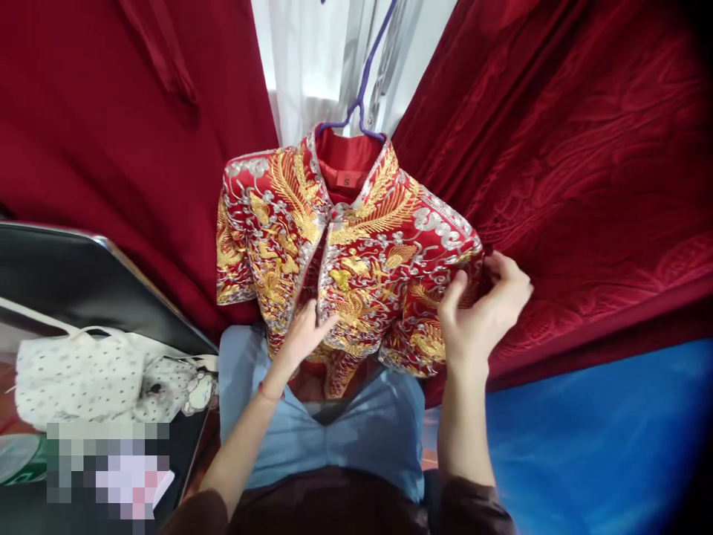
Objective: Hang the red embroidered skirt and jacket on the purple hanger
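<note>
A red jacket (356, 253) thick with gold and silver embroidery hangs in front of me on a purple hanger (362, 96). My left hand (304, 334) pinches the lower front edge of the jacket near its centre opening. My right hand (484, 312) is closed on the jacket's right sleeve, fingers curled over the cuff. A small label marked S shows inside the collar (347, 180).
Dark red velvet curtains (557, 148) hang on both sides, with white sheer fabric (312, 67) behind the hanger. A black chair (83, 275) at the left holds a white dotted bag (83, 371). Blue flooring (601, 438) lies at the lower right.
</note>
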The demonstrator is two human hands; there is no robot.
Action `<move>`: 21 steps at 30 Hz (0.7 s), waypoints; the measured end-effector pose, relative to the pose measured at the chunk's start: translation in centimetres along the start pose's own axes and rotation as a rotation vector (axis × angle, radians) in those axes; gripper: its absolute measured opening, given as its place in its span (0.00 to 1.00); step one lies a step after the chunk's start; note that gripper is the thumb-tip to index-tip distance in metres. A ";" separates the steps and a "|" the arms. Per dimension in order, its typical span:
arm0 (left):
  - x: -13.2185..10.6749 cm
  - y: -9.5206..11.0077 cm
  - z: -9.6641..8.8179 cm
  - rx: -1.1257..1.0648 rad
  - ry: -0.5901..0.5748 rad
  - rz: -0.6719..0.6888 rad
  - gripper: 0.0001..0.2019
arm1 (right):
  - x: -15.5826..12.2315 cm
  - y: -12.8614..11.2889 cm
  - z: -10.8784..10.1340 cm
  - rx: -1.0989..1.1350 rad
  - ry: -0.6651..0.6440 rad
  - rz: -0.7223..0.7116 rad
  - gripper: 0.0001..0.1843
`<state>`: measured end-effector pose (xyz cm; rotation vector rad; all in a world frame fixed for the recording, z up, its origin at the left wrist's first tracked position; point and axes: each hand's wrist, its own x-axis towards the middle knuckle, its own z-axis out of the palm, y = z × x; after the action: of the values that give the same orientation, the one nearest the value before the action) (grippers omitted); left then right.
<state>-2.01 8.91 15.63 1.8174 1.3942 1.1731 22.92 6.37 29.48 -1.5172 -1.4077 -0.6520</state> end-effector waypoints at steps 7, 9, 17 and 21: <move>2.3 7.9 -6.3 0.185 0.382 0.234 0.16 | 6.3 -2.8 4.6 0.019 -0.154 -0.186 0.32; 5.4 9.1 -8.8 0.231 0.610 0.306 0.22 | 8.3 -1.7 7.6 0.067 -0.133 -0.174 0.31; 15.0 9.7 -16.9 0.509 0.381 0.386 0.32 | 11.5 1.2 11.2 0.196 -0.192 -0.243 0.31; 14.5 9.4 -15.2 0.520 0.546 0.292 0.27 | 11.6 -0.4 12.1 0.169 -0.182 -0.191 0.33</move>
<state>-10.01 18.74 34.89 2.2109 1.9233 1.6652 22.37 22.33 34.50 -1.3463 -1.7171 -0.5044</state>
